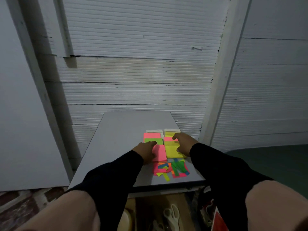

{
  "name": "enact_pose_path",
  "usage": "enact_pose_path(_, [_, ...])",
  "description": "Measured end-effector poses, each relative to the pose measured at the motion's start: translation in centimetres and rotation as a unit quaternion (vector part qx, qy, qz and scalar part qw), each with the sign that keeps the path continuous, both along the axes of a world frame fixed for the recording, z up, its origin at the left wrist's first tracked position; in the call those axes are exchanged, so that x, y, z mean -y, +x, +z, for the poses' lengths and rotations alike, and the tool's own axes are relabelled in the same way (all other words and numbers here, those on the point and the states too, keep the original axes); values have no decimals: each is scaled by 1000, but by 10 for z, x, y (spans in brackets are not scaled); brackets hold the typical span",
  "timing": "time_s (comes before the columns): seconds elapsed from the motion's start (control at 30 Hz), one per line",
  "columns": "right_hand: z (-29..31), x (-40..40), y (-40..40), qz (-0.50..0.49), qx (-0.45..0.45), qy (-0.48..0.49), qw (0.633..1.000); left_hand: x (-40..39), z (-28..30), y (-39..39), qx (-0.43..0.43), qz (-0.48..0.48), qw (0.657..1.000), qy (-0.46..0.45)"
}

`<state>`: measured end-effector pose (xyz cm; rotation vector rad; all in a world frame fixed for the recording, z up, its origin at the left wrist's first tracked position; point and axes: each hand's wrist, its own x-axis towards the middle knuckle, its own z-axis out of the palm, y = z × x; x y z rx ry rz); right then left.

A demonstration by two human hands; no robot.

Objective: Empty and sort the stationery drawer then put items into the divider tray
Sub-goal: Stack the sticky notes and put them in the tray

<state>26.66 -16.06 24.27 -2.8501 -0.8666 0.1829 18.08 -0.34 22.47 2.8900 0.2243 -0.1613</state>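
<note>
Two rows of sticky note pads are laid on the grey table (120,140). The pink pad (159,153) is touched by the left hand (146,150). The yellow pad (171,150) is touched by the right hand (183,144). Small coloured strips (171,169) are scattered just in front. White scissors (171,215) are seen in the drawer below.

1. The grey tabletop (116,139) is bare across its left half and far edge, centre of the frame; you can pass a hand there freely.
2. The right half is crowded: sticky note pads (172,150) lie packed side by side, with both hands on them, the left hand (146,150) and the right hand (184,144).
3. Loose coloured strips (171,169) litter the near right edge, just below the pads.
4. The ribbed white wall (141,64) stands directly behind the table, closing off the far side.
5. Below the table's near edge, an open drawer (146,209) holds scissors (171,215); your forearms flank it on both sides.
</note>
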Motion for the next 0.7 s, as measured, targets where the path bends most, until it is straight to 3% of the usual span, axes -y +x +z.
enact_pose_path(0.2, [-13, -8, 14, -11, 1, -77, 997, -4, 7, 14, -37, -4, 999, 31])
enact_pose_path(0.37, [-14, -8, 18, -18, 14, -89, 996, -7, 10, 21, -62, 49, 997, 9])
enact_pose_path(0.53, [-3, -3, 23, -29, 53, -13, 998, -12, 13, 22, 6, 84, 996, -33])
enact_pose_path(0.7, [9, 4, 22, -58, 35, 73, 995, -16, 18, 13, 84, 117, 985, -96])
